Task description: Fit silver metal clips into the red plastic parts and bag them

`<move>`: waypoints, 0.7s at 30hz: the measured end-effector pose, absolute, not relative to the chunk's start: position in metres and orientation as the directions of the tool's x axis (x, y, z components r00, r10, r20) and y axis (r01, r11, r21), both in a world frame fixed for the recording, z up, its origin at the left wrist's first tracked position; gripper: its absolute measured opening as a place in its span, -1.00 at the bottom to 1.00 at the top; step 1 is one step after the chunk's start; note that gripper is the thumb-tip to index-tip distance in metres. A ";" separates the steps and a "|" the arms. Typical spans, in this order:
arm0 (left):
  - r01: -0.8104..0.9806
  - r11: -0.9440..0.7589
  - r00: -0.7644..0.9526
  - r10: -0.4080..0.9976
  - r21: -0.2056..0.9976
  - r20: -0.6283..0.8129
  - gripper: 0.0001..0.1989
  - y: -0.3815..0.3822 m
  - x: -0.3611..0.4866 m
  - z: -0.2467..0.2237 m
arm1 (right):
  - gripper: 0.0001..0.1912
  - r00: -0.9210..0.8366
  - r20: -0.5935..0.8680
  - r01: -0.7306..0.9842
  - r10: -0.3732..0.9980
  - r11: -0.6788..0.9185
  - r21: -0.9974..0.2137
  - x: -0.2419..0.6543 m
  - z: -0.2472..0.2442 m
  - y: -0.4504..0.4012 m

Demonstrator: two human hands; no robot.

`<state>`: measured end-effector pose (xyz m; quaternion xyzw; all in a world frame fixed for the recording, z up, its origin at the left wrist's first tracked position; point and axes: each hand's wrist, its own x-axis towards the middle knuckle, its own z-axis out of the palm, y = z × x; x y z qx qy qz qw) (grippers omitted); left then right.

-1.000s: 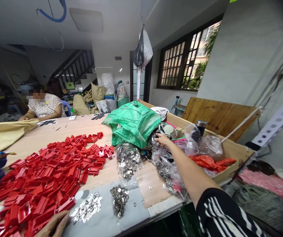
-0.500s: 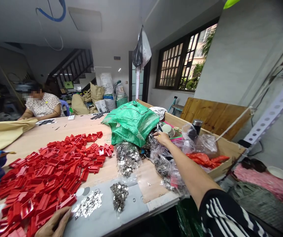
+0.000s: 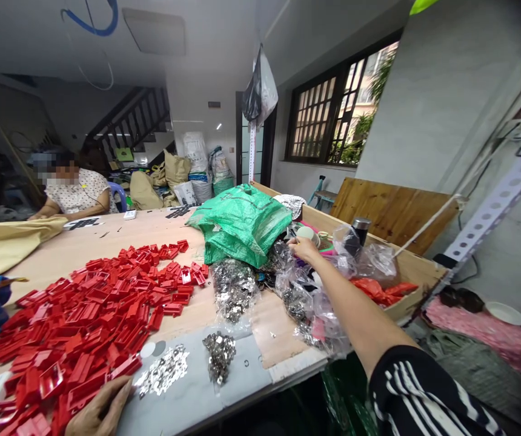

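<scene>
My right hand (image 3: 303, 248) reaches to the far right of the table, beside the green woven bag (image 3: 242, 224) and next to a pale round container (image 3: 306, 235). Its fingers are bent together near a small dark item; what they hold is too small to name. At the bottom left, my left hand (image 3: 101, 409) rests by the edge of a heap of red plastic parts (image 3: 101, 309), fingers curled, its grip unclear. Flat silvery pieces (image 3: 163, 370) lie right of it, then a pile of metal clips (image 3: 219, 357). A clear bag of metal parts (image 3: 235, 290) sits before the green bag.
Clear bags (image 3: 306, 303), a dark flask (image 3: 359, 233) and a red bag (image 3: 378, 290) crowd the right side, along a raised wooden edge (image 3: 412, 275). A person (image 3: 79, 188) sits at the far left. Yellowish cloth (image 3: 10, 242) covers the left edge.
My right hand has shifted slightly to the right, near the round container. My left hand stays beside the red parts. The view has moved slightly.
</scene>
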<state>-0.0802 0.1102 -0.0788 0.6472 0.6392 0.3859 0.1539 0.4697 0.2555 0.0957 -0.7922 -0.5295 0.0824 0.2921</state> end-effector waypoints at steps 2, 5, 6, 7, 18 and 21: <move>0.720 -0.151 -0.114 0.937 0.677 0.330 -0.69 0.108 -0.078 -0.076 | -0.77 0.403 0.161 0.833 0.901 -0.288 -0.473 0.462 0.103 0.242; 0.730 -0.154 -0.120 0.930 0.666 0.346 -0.67 0.104 -0.074 -0.071 | -0.78 0.318 0.174 0.897 0.932 -0.237 -0.374 0.441 0.111 0.220; 0.726 -0.156 -0.125 0.928 0.670 0.351 -0.67 0.102 -0.073 -0.070 | -0.81 0.267 0.169 0.916 0.949 -0.196 -0.349 0.431 0.111 0.212; 0.720 -0.159 -0.124 0.928 0.675 0.350 -0.66 0.101 -0.071 -0.068 | -0.85 0.206 0.148 0.933 0.967 -0.149 -0.329 0.420 0.109 0.203; 0.722 -0.159 -0.111 0.934 0.673 0.340 -0.64 0.097 -0.069 -0.063 | -0.85 -0.153 -0.177 0.965 0.972 0.109 -0.239 0.355 0.023 0.129; 0.734 -0.153 -0.116 0.932 0.662 0.344 -0.64 0.098 -0.071 -0.065 | -0.85 -0.166 -0.141 0.962 0.976 0.129 -0.239 0.354 0.010 0.123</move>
